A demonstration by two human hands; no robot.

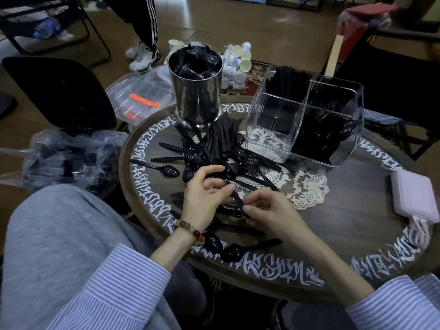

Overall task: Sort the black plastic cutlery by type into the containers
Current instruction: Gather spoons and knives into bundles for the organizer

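Both hands held one black plastic spoon (227, 181) over the round dark wooden table (345, 225). The left hand (204, 198) gripped its middle; the right hand (269, 211) pinched its handle end.

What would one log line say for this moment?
left hand: holds black spoon | right hand: pinches its handle | clear organizer: partly filled
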